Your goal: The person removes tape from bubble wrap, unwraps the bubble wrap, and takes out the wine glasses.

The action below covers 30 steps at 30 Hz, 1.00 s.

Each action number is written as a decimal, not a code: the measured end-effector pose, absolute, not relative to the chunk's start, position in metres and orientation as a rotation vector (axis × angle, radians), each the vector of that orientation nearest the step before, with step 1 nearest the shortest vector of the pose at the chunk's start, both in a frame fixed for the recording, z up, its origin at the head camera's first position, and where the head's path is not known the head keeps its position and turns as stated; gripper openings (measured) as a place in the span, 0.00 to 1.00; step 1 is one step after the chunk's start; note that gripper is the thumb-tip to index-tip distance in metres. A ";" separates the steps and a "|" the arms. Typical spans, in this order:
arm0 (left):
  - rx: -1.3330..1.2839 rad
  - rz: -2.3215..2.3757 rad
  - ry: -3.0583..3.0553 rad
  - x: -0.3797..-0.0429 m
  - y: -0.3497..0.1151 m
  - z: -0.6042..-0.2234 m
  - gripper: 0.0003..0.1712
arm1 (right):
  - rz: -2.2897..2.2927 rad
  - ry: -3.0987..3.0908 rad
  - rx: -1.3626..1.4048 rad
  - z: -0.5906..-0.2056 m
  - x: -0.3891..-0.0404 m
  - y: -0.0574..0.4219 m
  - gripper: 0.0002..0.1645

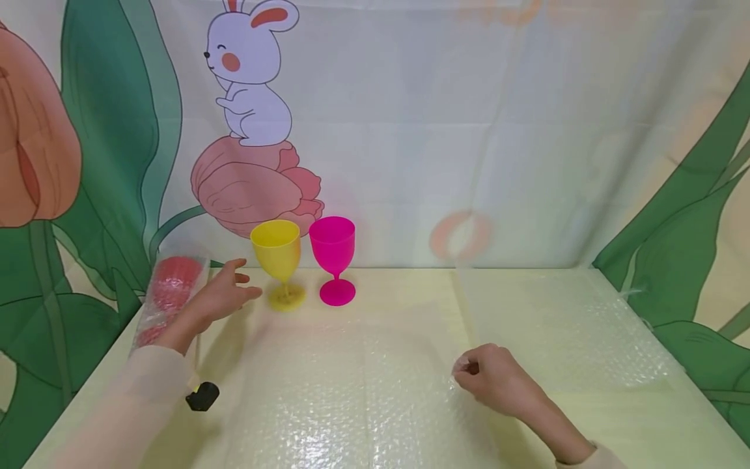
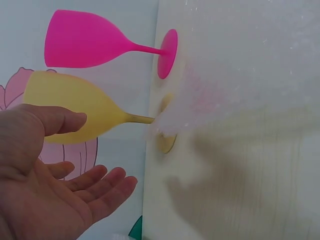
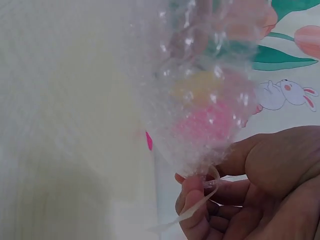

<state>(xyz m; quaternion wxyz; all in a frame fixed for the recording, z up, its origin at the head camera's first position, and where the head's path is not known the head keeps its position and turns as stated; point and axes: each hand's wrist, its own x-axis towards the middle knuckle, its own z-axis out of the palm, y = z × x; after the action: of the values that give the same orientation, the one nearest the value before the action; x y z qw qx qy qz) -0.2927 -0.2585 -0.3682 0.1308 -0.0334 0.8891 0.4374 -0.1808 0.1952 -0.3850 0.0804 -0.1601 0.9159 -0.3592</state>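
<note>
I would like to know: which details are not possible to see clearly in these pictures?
Yellow goblet: left wrist view, the held bubble wrap covers part of its base.
Pink goblet: right wrist view, its bowl is blurred behind the bubble wrap.
Bubble wrap: head view, the lower picture edge cuts off its near end.
Red wrapped object: head view, clear wrapping blurs it; the left forearm hides part.
</note>
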 end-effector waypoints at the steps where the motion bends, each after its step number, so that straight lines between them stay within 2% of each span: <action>1: -0.091 1.265 2.584 -0.291 -0.260 -0.367 0.52 | -1.086 2.723 -0.460 -0.382 -0.180 0.196 0.11; 10: -0.043 1.218 2.638 -0.278 -0.278 -0.364 0.50 | -1.135 2.634 -0.329 -0.356 -0.181 0.216 0.06; 19: 0.034 1.156 2.763 -0.259 -0.299 -0.361 0.45 | -1.205 2.607 -0.314 -0.334 -0.184 0.237 0.10; 30: 0.000 0.947 3.056 -0.244 -0.321 -0.363 0.36 | -1.196 2.552 -0.319 -0.319 -0.190 0.263 0.14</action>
<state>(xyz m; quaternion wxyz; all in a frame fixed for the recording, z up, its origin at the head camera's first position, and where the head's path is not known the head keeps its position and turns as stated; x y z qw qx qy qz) -0.2444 -0.3206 -0.3630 -0.0287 0.0000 0.9548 0.2958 -0.1898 0.2626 -0.3186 0.1521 -0.1113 0.8893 -0.4166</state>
